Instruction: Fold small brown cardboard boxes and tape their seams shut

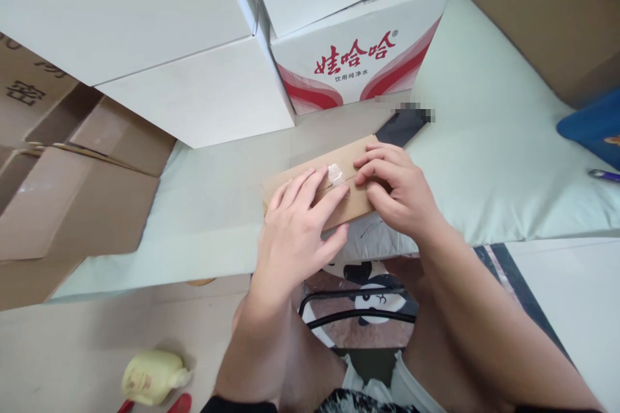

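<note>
A small brown cardboard box (345, 208) lies at a slant on the pale green cloth, with a clear, wrinkled piece of tape (335, 174) over its lid seam. My left hand (303, 219) rests across its left part, fingers spread on the lid and thumb by the front edge. At the right end, my right hand (394, 184) has its fingers bent over the box, fingertips on the lid near the seam. Its palm hides that corner. Just behind my right hand lies a dark flat object (402, 126), partly blurred out.
White cartons (213, 90) and a red-and-white printed carton (358, 64) stand behind. Brown cartons (97, 200) fill the left. On the right are a blue object (593, 129) and a purple pen-like item (604, 175). A yellow bottle (152, 374) lies on the floor.
</note>
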Tool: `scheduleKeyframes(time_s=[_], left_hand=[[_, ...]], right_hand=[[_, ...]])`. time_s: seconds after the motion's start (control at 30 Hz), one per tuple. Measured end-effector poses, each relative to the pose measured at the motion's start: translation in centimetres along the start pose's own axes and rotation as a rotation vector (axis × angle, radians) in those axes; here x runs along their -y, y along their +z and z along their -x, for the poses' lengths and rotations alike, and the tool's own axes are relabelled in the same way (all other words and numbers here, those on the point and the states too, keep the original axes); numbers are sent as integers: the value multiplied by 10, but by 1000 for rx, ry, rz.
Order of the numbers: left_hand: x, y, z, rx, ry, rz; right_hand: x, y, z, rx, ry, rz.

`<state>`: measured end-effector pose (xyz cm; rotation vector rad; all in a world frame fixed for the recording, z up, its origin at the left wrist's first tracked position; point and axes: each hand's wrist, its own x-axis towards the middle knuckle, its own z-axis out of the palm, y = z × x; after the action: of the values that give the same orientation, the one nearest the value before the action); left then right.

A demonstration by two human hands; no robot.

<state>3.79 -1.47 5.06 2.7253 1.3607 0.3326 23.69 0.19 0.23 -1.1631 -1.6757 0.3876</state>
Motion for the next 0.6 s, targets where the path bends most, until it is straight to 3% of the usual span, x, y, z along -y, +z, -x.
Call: scheduleKeyframes(time_s=[0.6], left_hand=[[0, 0, -1, -1, 2, -6]], right_hand=[[0, 1, 0, -20, -8, 8]])
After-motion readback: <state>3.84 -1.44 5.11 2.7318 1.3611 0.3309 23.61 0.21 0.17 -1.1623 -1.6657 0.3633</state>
